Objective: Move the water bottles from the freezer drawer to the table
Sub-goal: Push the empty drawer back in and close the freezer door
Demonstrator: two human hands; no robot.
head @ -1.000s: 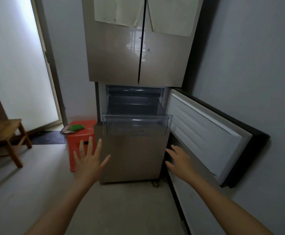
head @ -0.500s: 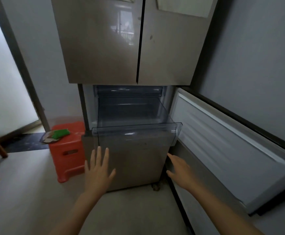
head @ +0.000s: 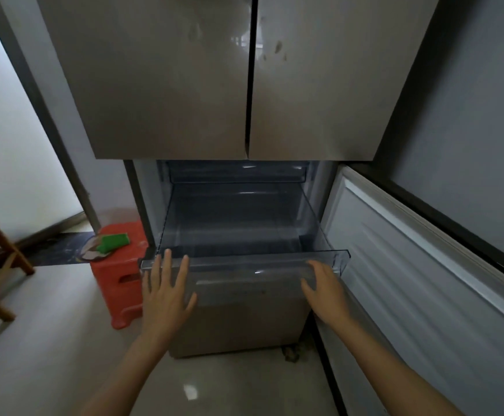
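Clear freezer drawer (head: 244, 261) is pulled out of the fridge (head: 169, 85), below the upper doors, w/ freezer door (head: 425, 265) swung open to the right. L hand (head: 166, 291) is flat, fingers straight & spread, tips at drawer's front rim. R hand (head: 324, 291) is relaxed, holding nothing, at the front's right end; contact can't be told. Red stool (head: 118, 295) stands left of fridge.

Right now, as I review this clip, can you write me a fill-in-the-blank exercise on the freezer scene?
1. The clear freezer drawer is pulled ____ of the fridge.
2. The left hand and the right hand are both at the drawer's ____ wall.
3. The freezer door on the right stands ____.
Missing words: out; front; open.
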